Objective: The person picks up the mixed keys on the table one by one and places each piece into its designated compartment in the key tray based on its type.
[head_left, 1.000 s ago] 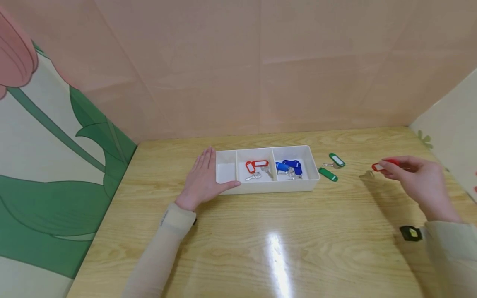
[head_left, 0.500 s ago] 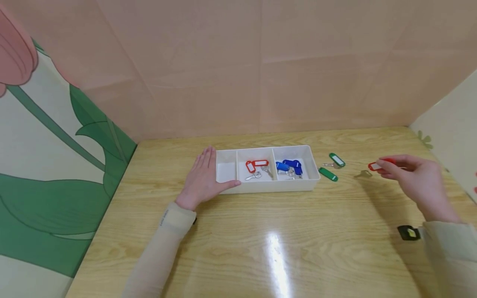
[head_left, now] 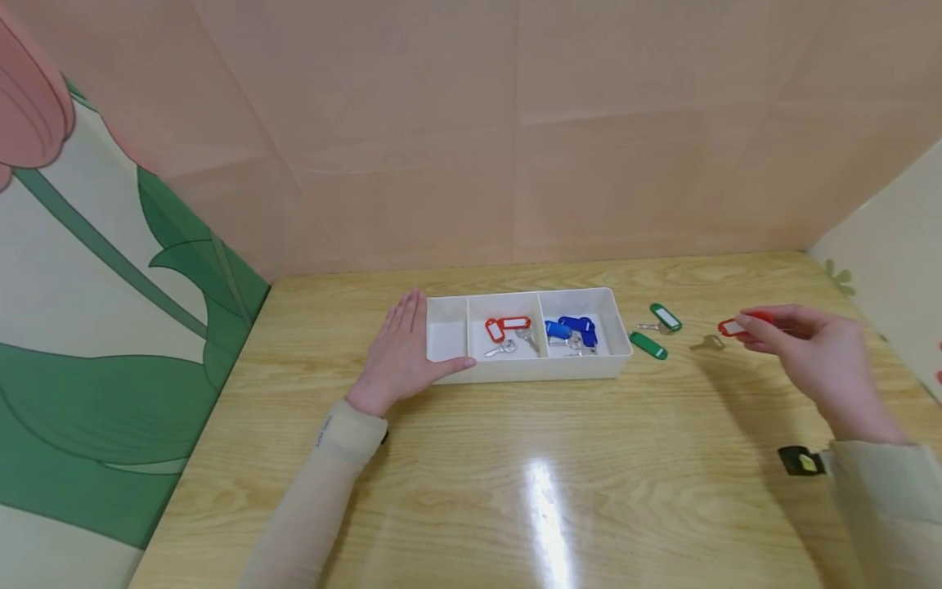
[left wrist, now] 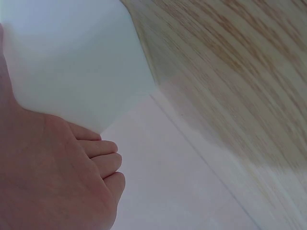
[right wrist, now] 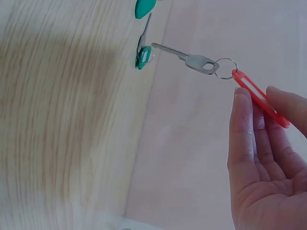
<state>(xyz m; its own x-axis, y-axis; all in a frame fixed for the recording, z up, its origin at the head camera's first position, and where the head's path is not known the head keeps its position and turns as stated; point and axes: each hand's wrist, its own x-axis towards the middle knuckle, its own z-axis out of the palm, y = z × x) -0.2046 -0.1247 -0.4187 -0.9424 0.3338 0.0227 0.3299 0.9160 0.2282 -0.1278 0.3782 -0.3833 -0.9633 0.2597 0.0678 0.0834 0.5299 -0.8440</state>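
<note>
Between thumb and fingers, my right hand (head_left: 824,356) pinches a red key tag (right wrist: 259,98) above the table. A silver key (right wrist: 199,63) hangs from its ring. My left hand (head_left: 397,352) rests against the left end of a white three-compartment tray (head_left: 545,370), fingers straight and thumb over the front rim. Two red key tags (head_left: 513,323) with keys lie in the middle compartment. Blue key tags (head_left: 577,323) with keys fill part of the right one, and the left compartment's floor is bare. Right of the tray lie two green key tags (head_left: 648,345), a key beside them.
The wooden table (head_left: 441,474) meets a pinkish back wall (head_left: 515,164). A wall with a painted plant (head_left: 96,384) stands at the left, a pale wall (head_left: 898,245) at the right. A small dark device (head_left: 800,461) sits at my right wrist.
My right hand has moved slightly left toward the green key tags, carrying the red key tag and its key. The left hand and the tray have stayed in place.
</note>
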